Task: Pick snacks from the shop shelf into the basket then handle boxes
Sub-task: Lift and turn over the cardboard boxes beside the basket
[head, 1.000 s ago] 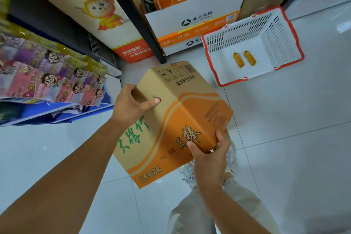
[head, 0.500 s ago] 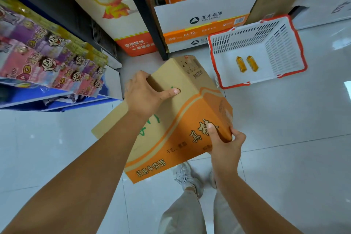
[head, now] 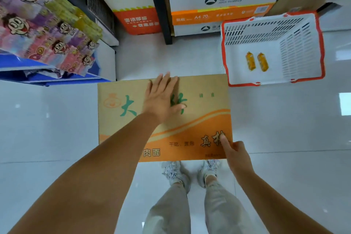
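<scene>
A brown and orange cardboard box (head: 199, 119) with green and brown print faces me with its broad side up, in front of my feet. My left hand (head: 161, 99) lies flat on that side with straight fingers reaching its far edge. My right hand (head: 234, 153) holds the box's near right corner, thumb on top and fingers curled round the edge. A white basket with a red rim (head: 321, 47) stands on the floor at the right, touching the box's far right corner. Two small orange snack packs (head: 256, 61) lie in it.
A blue shelf (head: 47, 78) at the left carries rows of pink and purple snack bags (head: 47, 43). Behind stand a white and orange paper carton (head: 218, 0), a cartoon-printed box (head: 136, 11) and a black shelf post (head: 161, 15). White tiled floor (head: 284, 129) surrounds me.
The box has turned from tilted on a corner to lying with its broad side up. My left hand opened flat on top. The camera now looks straight down.
</scene>
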{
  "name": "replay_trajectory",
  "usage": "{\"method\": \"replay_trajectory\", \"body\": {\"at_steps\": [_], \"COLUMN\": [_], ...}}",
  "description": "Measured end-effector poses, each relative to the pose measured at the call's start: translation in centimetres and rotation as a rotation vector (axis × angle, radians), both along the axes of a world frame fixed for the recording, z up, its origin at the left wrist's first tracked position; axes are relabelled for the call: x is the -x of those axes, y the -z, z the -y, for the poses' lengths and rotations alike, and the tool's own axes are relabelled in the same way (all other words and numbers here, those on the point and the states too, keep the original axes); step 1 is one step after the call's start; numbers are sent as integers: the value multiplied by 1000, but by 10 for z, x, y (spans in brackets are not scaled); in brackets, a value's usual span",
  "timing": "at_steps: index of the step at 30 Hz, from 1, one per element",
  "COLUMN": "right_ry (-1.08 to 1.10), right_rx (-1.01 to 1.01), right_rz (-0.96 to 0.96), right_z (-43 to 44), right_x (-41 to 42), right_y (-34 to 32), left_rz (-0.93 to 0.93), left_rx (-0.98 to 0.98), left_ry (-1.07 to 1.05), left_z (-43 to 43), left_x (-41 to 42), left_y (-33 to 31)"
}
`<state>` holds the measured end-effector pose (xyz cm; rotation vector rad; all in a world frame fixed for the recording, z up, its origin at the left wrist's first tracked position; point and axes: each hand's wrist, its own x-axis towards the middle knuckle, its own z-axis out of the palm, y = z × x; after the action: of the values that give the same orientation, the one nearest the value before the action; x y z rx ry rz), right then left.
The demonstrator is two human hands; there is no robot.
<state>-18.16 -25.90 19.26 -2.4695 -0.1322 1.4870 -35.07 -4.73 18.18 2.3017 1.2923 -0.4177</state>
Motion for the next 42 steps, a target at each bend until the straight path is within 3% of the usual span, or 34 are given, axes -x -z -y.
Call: {"method": "replay_trajectory", "body": {"at_steps": [5, 10, 16, 26, 32, 34, 38, 42], "right_ry": [-181, -224, -234, 43, -41, -105, -148, -110], "right_rx": [-140, -275, -293, -507, -477, -422, -263, -167], "right_rz": [3, 30, 103, 131, 126, 101, -49, -14], "right_z": [-62, -137, -129, -87, -56, -46, -28, -32], "right_x": [-26, -42, -44, -32, -18, -17, -14, -10], "right_y": [-2, 4, 10, -81, -56, -47, -36, -30], "left_rz": [-101, 14, 141, 467, 569, 543, 299, 356], "left_rx": [-74, 131, 128, 17, 215, 316, 388, 469], "left_ry": [-451, -939, -967, -972, -1110, -1165, -1152, -1247], "left_z": [-17, -39, -31, 10, 54, 74, 93, 90], "left_x": [84, 129, 129, 145, 167, 176, 191, 185], "left_y": [-3, -10, -15, -83, -74, -68, -54, -42]}}
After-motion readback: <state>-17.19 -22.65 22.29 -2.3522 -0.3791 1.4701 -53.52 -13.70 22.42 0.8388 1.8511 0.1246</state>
